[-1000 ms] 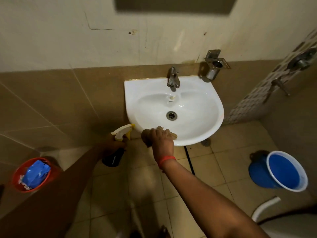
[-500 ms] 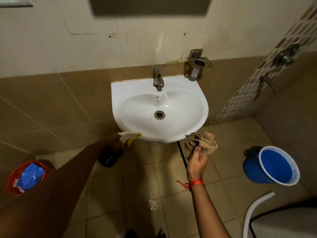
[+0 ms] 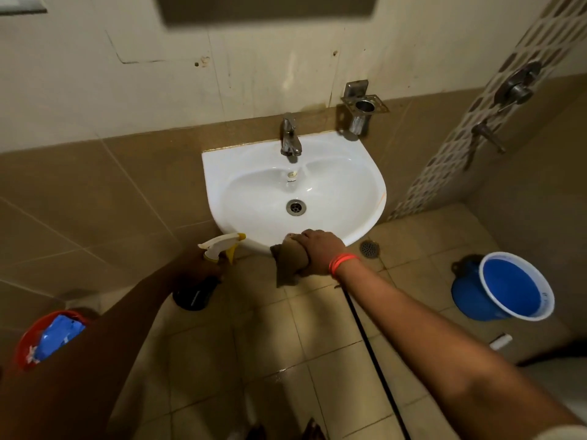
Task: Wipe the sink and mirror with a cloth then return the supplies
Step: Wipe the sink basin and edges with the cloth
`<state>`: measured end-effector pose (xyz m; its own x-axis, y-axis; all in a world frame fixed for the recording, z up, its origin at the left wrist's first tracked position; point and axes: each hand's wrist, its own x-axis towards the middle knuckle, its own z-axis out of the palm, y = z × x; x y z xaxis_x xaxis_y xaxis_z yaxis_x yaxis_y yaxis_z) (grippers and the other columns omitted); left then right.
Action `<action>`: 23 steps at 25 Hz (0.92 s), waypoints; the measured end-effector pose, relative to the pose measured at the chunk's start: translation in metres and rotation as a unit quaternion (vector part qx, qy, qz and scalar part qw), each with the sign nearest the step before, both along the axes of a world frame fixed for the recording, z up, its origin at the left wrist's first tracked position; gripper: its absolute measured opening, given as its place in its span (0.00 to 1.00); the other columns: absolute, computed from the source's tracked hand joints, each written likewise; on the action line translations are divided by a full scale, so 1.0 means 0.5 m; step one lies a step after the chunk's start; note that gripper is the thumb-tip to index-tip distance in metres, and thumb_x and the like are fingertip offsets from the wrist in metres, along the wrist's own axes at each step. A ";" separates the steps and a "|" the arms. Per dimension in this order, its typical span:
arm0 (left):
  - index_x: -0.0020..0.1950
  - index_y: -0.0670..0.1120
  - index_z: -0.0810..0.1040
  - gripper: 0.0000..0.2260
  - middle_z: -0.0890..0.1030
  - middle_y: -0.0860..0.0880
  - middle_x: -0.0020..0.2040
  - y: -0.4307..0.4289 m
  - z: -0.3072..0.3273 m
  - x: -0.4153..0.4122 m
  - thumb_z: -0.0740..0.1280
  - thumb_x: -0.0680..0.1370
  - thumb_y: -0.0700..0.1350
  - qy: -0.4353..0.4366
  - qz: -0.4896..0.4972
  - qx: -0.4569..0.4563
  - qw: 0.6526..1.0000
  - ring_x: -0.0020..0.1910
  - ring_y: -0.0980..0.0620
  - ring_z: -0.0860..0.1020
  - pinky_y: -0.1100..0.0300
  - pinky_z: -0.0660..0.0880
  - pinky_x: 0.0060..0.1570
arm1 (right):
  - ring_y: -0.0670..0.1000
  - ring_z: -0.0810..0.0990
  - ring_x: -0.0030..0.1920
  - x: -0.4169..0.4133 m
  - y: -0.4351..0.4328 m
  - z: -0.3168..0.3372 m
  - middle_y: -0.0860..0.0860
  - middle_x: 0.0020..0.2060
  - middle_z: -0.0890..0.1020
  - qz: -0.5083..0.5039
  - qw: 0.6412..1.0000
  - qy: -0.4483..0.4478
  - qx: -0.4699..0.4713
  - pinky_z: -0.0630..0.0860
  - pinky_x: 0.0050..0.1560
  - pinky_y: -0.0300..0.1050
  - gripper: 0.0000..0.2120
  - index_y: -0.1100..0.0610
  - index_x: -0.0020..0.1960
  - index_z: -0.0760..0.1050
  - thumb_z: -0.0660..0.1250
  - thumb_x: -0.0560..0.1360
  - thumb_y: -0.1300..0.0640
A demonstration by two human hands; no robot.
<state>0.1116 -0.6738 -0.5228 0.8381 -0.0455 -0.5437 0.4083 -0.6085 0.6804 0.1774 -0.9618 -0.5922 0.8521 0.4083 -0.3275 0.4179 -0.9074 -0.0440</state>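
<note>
A white wall-hung sink (image 3: 365, 173) with a chrome tap (image 3: 289, 139) fills the middle of the view. My right hand (image 3: 317, 250) presses a brown cloth (image 3: 287, 265) against the sink's front rim, the cloth hanging down below the edge. My left hand (image 3: 197, 268) grips a dark spray bottle (image 3: 195, 295) with a white and yellow trigger head (image 3: 220, 246), held just left of the sink's front. A dark strip at the top edge is the bottom of the mirror (image 3: 270, 6).
A red bucket (image 3: 27, 338) holding a blue packet stands on the floor at lower left. A blue bucket (image 3: 505, 290) sits at right, a floor drain (image 3: 369, 248) under the sink. A metal cup holder (image 3: 362, 111) and shower valves (image 3: 517, 87) are on the walls.
My right hand has brought the cloth from the lower right of the sink back up onto the front rim. The left hand keeps the spray bottle in about the same place.
</note>
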 end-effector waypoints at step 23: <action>0.35 0.50 0.85 0.09 0.84 0.36 0.38 -0.061 -0.028 0.010 0.76 0.57 0.41 -0.006 -0.026 -0.061 0.998 0.43 0.32 0.83 0.36 0.82 0.50 | 0.58 0.79 0.59 -0.031 -0.049 -0.084 0.50 0.55 0.82 -0.085 0.976 -0.196 0.035 0.68 0.63 0.59 0.28 0.47 0.62 0.75 0.73 0.64 0.42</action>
<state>0.1168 -0.7041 -0.5370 0.8388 -0.1542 -0.5221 0.3708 -0.5403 0.7554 0.1620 -0.9862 -0.6343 0.9637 0.2600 0.0605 0.2590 -0.9656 0.0252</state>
